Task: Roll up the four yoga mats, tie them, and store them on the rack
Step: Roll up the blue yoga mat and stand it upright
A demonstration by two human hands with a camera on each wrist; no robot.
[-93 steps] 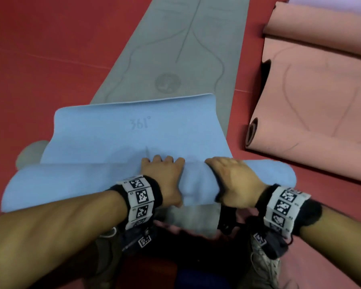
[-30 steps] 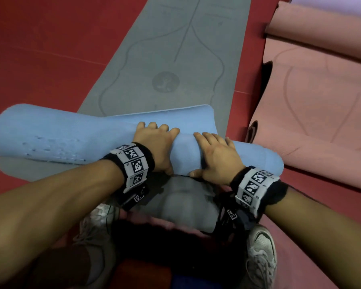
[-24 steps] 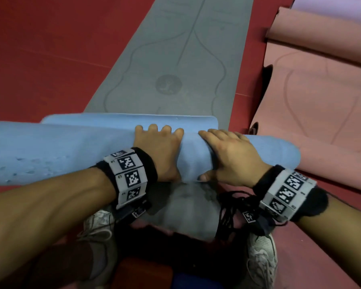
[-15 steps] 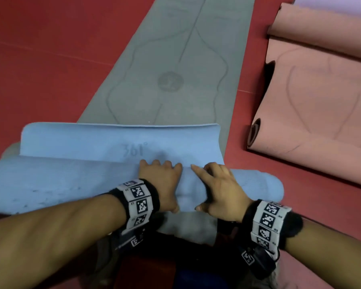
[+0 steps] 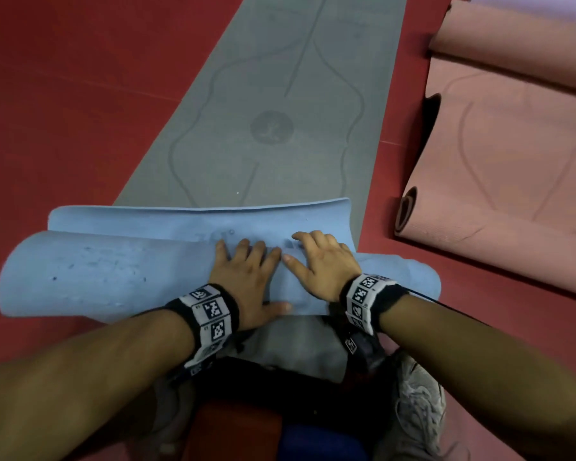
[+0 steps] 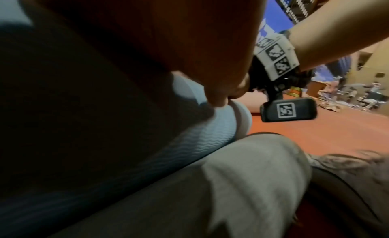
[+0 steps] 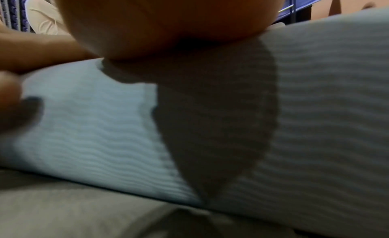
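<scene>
A light blue yoga mat (image 5: 97,274) lies mostly rolled across the near end of a flat grey mat (image 5: 270,94). A short unrolled flap (image 5: 140,217) sticks out on its far side. My left hand (image 5: 246,277) and right hand (image 5: 320,261) press side by side on top of the roll, right of its middle, fingers spread forward to the flap. The left wrist view shows my palm (image 6: 168,41) on the ribbed blue roll (image 6: 73,150). In the right wrist view my palm (image 7: 168,16) rests on the same roll (image 7: 94,125). No tie or rack can be made out.
To the right a pink mat (image 5: 512,161) lies half unrolled, with its curled end (image 5: 408,207) close to the blue roll. A lilac mat (image 5: 546,5) shows at the top right corner. Red floor (image 5: 64,94) spreads to the left. My shoe (image 5: 419,414) is behind the roll.
The blue roll has turned forward and taken up more of the flap, which is now shorter. Both hands have moved forward over the top of the roll.
</scene>
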